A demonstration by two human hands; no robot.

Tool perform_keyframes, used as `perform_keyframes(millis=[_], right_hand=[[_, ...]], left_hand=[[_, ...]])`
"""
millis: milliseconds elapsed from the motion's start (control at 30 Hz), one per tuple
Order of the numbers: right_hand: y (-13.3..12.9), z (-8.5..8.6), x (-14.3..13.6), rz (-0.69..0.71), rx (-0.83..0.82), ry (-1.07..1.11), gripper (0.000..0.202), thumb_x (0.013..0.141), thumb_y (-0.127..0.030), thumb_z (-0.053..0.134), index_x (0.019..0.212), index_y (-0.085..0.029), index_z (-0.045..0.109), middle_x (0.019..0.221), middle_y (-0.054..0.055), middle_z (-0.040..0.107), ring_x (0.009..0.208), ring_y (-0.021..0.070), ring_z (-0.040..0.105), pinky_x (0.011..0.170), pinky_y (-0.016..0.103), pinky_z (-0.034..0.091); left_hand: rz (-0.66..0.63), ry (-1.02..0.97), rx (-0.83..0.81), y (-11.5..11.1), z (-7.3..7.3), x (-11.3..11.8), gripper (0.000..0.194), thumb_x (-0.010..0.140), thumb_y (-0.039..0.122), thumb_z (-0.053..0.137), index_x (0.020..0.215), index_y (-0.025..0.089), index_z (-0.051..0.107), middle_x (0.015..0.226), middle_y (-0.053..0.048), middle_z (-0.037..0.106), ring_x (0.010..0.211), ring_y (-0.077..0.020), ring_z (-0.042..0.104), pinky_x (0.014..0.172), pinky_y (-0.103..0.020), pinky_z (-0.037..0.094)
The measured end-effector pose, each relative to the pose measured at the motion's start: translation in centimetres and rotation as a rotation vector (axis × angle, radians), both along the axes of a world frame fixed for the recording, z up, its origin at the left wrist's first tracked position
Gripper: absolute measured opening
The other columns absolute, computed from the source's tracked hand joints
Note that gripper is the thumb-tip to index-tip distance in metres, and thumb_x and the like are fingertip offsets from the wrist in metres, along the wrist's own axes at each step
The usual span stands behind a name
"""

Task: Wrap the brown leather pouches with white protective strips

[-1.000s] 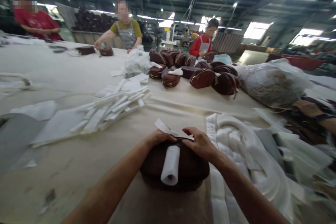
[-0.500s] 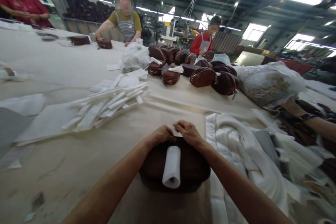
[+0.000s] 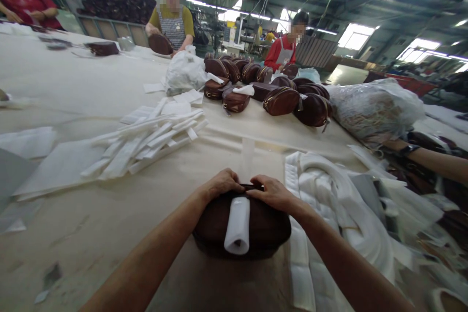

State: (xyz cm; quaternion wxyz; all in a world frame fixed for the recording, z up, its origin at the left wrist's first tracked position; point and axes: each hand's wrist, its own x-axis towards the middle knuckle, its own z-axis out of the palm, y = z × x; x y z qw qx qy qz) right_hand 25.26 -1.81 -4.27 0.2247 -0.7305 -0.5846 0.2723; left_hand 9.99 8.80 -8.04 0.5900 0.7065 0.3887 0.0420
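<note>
The dark brown bag (image 3: 270, 224) is set on the pale surface (image 3: 175, 214), with 1 white roll (image 3: 237, 226) lying over its front. Its top edge is touched by the left hand (image 3: 223, 184) and the right hand (image 3: 272, 192), the fingers of both curled and partly open; whether the edge is pinched cannot be told. White strips (image 3: 146, 144) are heaped to the left, coiled white padding (image 3: 329, 200) to the right.

Dark brown bag (image 3: 268, 226) at bottom centre looks like smooth leather, pretty matt; white wrap (image 3: 237, 226) looks like soft foam.
</note>
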Motion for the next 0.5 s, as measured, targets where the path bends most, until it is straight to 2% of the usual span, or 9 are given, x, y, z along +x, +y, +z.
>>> perform_keyframes(millis=[100, 233, 333, 400, 500], right_hand=[[-0.2, 0.4, -0.5, 0.107, -0.045, -0.092, 0.021, 0.070, -0.028, 0.071, 0.088, -0.019, 0.068, 0.090, 0.005, 0.068, 0.086, 0.0195, 0.062, 0.078, 0.029, 0.046], [-0.7, 2.0, -2.0, 0.096, -0.018, -0.233, 0.016, 0.080, -0.016, 0.057, 0.093, -0.016, 0.066, 0.099, 0.011, 0.065, 0.096, 0.0232, 0.058, 0.088, 0.037, 0.041], [-2.9, 3.7, -2.7, 0.124, 0.026, -0.293, 0.024, 0.081, -0.008, 0.045, 0.092, -0.016, 0.065, 0.097, 0.011, 0.064, 0.092, 0.0220, 0.058, 0.087, 0.037, 0.042], [-5.1, 4.5, -2.8, 0.229, 0.055, -0.255, 0.024, 0.079, -0.008, 0.047, 0.093, -0.018, 0.064, 0.099, 0.008, 0.064, 0.091, 0.0201, 0.059, 0.086, 0.035, 0.044], [-8.0, 4.5, -2.9, 0.421, 0.160, -0.187, 0.026, 0.078, -0.016, 0.058, 0.103, -0.020, 0.062, 0.112, 0.008, 0.061, 0.105, 0.0222, 0.056, 0.094, 0.038, 0.043]], left_hand=[[-0.025, -0.002, 0.002, 0.1, 0.4, 0.0, 0.022, 0.052, 0.032, 0.070, 0.059, 0.013, 0.061, 0.046, 0.005, 0.049, 0.047, -0.0089, 0.041, 0.048, -0.023, 0.031], [-0.064, 0.002, 0.009, 0.1, 0.6, 0.2, 0.023, 0.052, 0.033, 0.071, 0.056, 0.013, 0.060, 0.046, 0.005, 0.047, 0.048, -0.0085, 0.040, 0.048, -0.022, 0.030], [-0.087, 0.006, 0.018, 0.0, 0.7, 0.2, 0.022, 0.054, 0.032, 0.072, 0.056, 0.013, 0.061, 0.048, 0.006, 0.048, 0.050, -0.0084, 0.042, 0.049, -0.022, 0.030], [-0.097, 0.014, 0.025, -0.1, 0.8, 0.1, 0.021, 0.058, 0.031, 0.072, 0.058, 0.012, 0.062, 0.050, 0.005, 0.050, 0.050, -0.0086, 0.044, 0.050, -0.022, 0.033], [-0.124, 0.034, 0.050, -0.2, 1.0, 0.0, 0.020, 0.066, 0.027, 0.072, 0.062, 0.012, 0.061, 0.052, 0.005, 0.050, 0.051, -0.0080, 0.045, 0.051, -0.021, 0.035]])
